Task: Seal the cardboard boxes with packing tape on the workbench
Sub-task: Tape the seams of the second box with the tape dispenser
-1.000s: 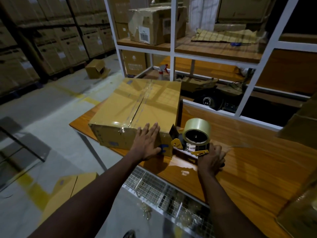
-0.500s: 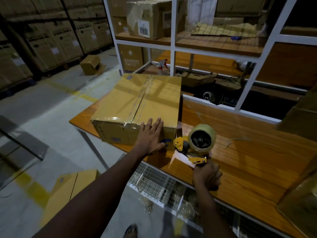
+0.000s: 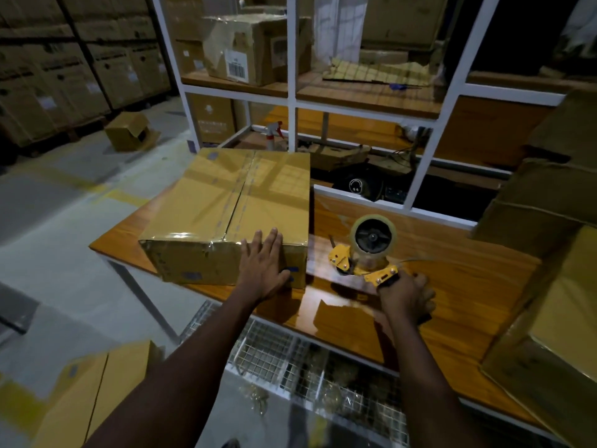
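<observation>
At the left end of the workbench (image 3: 458,286), by its front edge, sits the cardboard box (image 3: 223,202), top seam already taped. My left hand (image 3: 263,268) lies flat, fingers straight, pressing the box's near face. My right hand (image 3: 405,297) is wrapped round the handle of the tape dispenser (image 3: 366,257), just right of the box and apart from it; can't tell if it touches the bench. Box looks stiff, probably light, slick where taped, so I'd brace on bare cardboard near corners. Dispenser is rigid: handle only.

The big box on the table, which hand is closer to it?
Left. The left hand lies flat on the box, against its near side. The right hand is off to its right, not touching it, gripping the tape dispenser.
</observation>
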Tool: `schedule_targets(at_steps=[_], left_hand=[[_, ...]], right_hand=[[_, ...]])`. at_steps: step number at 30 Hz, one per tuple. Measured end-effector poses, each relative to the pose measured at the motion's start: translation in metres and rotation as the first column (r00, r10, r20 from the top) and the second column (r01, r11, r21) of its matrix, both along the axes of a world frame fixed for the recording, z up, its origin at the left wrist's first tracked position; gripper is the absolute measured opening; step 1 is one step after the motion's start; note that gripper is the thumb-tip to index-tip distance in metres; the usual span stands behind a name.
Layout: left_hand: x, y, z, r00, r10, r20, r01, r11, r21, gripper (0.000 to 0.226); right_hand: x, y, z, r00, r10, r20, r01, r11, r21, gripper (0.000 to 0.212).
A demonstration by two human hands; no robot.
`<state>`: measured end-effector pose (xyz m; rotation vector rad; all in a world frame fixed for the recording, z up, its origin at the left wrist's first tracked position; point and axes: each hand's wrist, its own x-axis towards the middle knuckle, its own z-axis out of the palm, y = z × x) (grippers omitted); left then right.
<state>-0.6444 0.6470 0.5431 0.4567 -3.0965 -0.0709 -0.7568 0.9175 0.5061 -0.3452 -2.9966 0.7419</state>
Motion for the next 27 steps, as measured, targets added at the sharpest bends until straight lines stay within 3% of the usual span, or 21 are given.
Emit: schedule_targets(at_steps=[3,6,7,10,15,23,27], left_hand=[[-0.001,-0.001,-0.002,1.000,-0.002,-0.002,0.002,1.000,-0.010,0.096],[-0.002,-0.003,-0.005,1.000,-0.009,-0.029,0.009,1.000,-0.012,0.097],[-0.002,-0.004,-0.007,0.999,-0.010,-0.031,0.009,1.000,-0.023,0.095],[-0.004,-0.007,-0.013,0.996,-0.028,-0.086,0.027,1.000,-0.003,0.099],[-0.003,-0.008,-0.016,0.990,-0.054,-0.129,0.056,0.998,0.013,0.098],[-0.003,-0.009,-0.020,0.987,-0.065,-0.144,0.068,0.998,0.015,0.097],[-0.003,-0.007,-0.017,0.990,-0.057,-0.126,0.059,0.998,0.008,0.100]], right_hand=[[-0.017,0.001,-0.009,0.992,0.000,0.130,0.006,0.999,-0.051,0.036],[-0.043,0.006,-0.050,0.979,0.019,0.202,0.003,0.994,-0.106,0.083],[-0.046,0.007,-0.058,0.979,0.019,0.205,0.004,0.994,-0.109,0.089],[-0.026,0.009,-0.038,0.963,0.001,0.271,0.012,0.999,-0.045,0.062],[-0.015,0.012,-0.040,0.940,-0.016,0.340,0.009,1.000,0.024,0.054],[-0.018,0.009,-0.045,0.954,-0.054,0.294,0.009,0.989,0.151,0.058],[-0.012,0.002,-0.031,0.972,-0.053,0.228,0.034,0.996,0.086,0.087]])
